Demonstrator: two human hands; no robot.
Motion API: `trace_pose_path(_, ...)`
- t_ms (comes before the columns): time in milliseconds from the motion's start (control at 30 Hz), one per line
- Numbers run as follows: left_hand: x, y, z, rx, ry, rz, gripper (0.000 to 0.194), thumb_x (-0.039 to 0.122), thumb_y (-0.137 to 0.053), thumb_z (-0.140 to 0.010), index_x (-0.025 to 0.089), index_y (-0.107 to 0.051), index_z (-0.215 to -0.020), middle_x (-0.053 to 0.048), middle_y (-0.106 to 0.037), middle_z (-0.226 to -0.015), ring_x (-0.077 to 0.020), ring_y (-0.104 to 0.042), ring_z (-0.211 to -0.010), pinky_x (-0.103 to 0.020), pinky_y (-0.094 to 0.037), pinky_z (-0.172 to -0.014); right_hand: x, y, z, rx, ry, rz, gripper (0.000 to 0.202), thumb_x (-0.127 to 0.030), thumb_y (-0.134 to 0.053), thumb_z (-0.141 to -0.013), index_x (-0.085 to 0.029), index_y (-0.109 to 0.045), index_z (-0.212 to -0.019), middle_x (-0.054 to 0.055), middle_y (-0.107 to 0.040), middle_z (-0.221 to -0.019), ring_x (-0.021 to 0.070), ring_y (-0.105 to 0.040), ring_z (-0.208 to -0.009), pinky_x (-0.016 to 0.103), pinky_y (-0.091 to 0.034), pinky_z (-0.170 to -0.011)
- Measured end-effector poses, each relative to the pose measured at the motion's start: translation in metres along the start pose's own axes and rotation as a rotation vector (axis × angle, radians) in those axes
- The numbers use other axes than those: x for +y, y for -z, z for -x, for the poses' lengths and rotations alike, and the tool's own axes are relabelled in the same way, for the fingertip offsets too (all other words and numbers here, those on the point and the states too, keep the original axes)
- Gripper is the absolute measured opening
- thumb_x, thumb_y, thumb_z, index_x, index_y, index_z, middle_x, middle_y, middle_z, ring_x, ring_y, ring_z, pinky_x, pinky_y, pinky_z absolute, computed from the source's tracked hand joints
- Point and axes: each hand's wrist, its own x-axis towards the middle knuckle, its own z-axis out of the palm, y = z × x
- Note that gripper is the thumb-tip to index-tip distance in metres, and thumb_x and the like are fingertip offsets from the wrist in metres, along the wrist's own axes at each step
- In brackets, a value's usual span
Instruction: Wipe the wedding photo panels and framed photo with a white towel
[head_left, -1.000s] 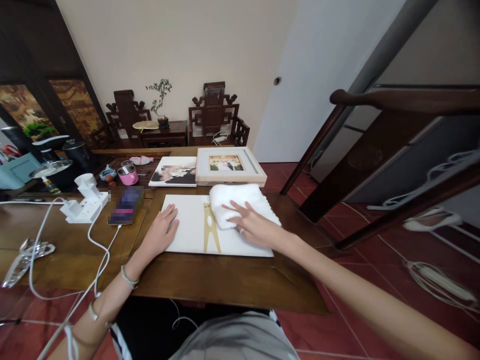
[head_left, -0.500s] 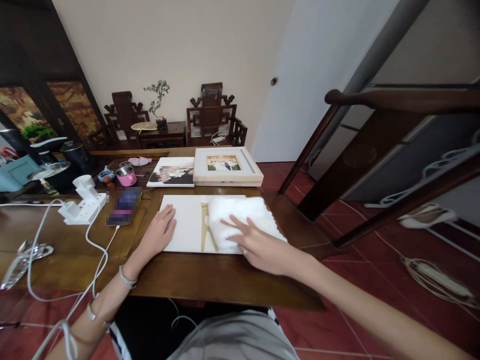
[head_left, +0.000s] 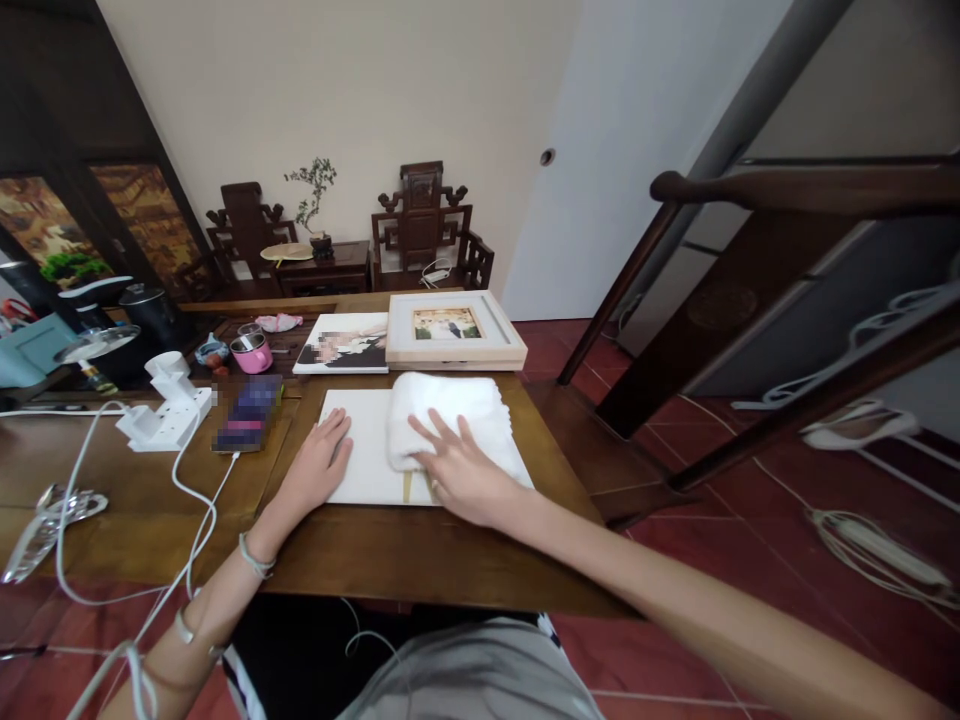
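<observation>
A flat white board (head_left: pixel 367 482) lies on the wooden table, with gold-coloured marking (head_left: pixel 406 486) near its middle. My left hand (head_left: pixel 322 458) rests flat on the board's left edge, fingers stretched and holding nothing. On the right half lies a folded, fluffy white towel (head_left: pixel 454 395). My right hand (head_left: pixel 461 470) presses on the towel from above with its fingers spread. The towel covers most of the gold marking and reaches past the board's far edge.
Behind the board sit a framed photo (head_left: pixel 457 335) and a photo panel (head_left: pixel 341 345). To the left are a phone (head_left: pixel 247 415), a white power strip (head_left: pixel 169 420) with cables, and a pink cup (head_left: pixel 251 350). A wooden chair (head_left: pixel 675 330) stands close on the right.
My right hand and the towel have slid left and away from me across the board, covering most of the gold marking. The left hand stays in place.
</observation>
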Motion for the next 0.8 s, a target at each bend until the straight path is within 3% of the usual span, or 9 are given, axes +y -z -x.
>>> trace_pose_path(167, -0.001, -0.002, 0.0, 0.001, -0.005, -0.006, 0.048, 0.033, -0.033, -0.094, 0.009, -0.051, -0.132, -0.017, -0.043, -0.145, -0.0274, -0.033, -0.139, -0.05, -0.026, -0.114, -0.032, 0.001, 0.055, -0.059, 0.123, -0.097, 0.043, -0.004, -0.048, -0.07, -0.009, -0.067, -0.108, 0.019, -0.017, -0.155, 0.0452, -0.002, -0.14, 0.07, -0.01, -0.108)
trace_pose_path(300, -0.001, -0.003, 0.0, 0.006, -0.007, -0.008, 0.048, 0.031, -0.032, -0.094, 0.008, -0.051, -0.131, -0.018, -0.043, -0.145, -0.0274, -0.034, -0.139, -0.051, -0.027, -0.114, -0.037, 0.005, 0.067, -0.084, 0.185, -0.14, 0.042, -0.004, -0.049, -0.067, -0.01, -0.069, -0.104, 0.018, -0.02, -0.155, 0.0445, -0.002, -0.14, 0.07, -0.01, -0.108)
trace_pose_path(400, -0.002, -0.004, 0.0, 0.011, -0.009, -0.011, 0.047, 0.03, -0.032, -0.094, 0.008, -0.051, -0.132, -0.017, -0.043, -0.145, -0.0272, -0.034, -0.139, -0.051, -0.026, -0.114, -0.028, 0.006, 0.049, -0.059, 0.165, -0.118, 0.047, -0.003, -0.046, -0.07, -0.011, -0.066, -0.112, 0.018, -0.023, -0.154, 0.0421, -0.005, -0.141, 0.068, -0.014, -0.109)
trace_pose_path(533, -0.002, -0.003, 0.001, 0.004, -0.007, -0.016, 0.047, 0.029, -0.032, -0.094, 0.008, -0.05, -0.132, -0.018, -0.042, -0.146, -0.0274, -0.033, -0.139, -0.05, -0.027, -0.114, -0.006, 0.006, 0.0, -0.036, 0.08, -0.058, 0.054, -0.003, -0.046, -0.076, -0.011, -0.056, -0.128, 0.019, -0.025, -0.153, 0.0418, -0.01, -0.141, 0.069, -0.019, -0.106)
trace_pose_path(667, -0.002, -0.003, 0.0, -0.003, -0.01, -0.019, 0.047, 0.028, -0.032, -0.094, 0.008, -0.049, -0.133, -0.018, -0.041, -0.146, -0.0275, -0.033, -0.139, -0.05, -0.027, -0.114, 0.012, 0.005, -0.047, -0.017, 0.034, 0.012, 0.053, -0.006, -0.048, -0.079, -0.01, -0.053, -0.131, 0.02, -0.023, -0.154, 0.0434, -0.012, -0.141, 0.07, -0.021, -0.104)
trace_pose_path(800, -0.003, -0.004, 0.0, 0.0, -0.014, -0.025, 0.046, 0.027, -0.033, -0.094, 0.009, -0.049, -0.133, -0.017, -0.042, -0.146, -0.0273, -0.034, -0.139, -0.051, -0.027, -0.113, 0.014, 0.003, -0.061, -0.005, 0.02, 0.07, 0.053, -0.007, -0.048, -0.081, -0.01, -0.051, -0.133, 0.021, -0.022, -0.154, 0.0436, -0.014, -0.14, 0.07, -0.022, -0.103)
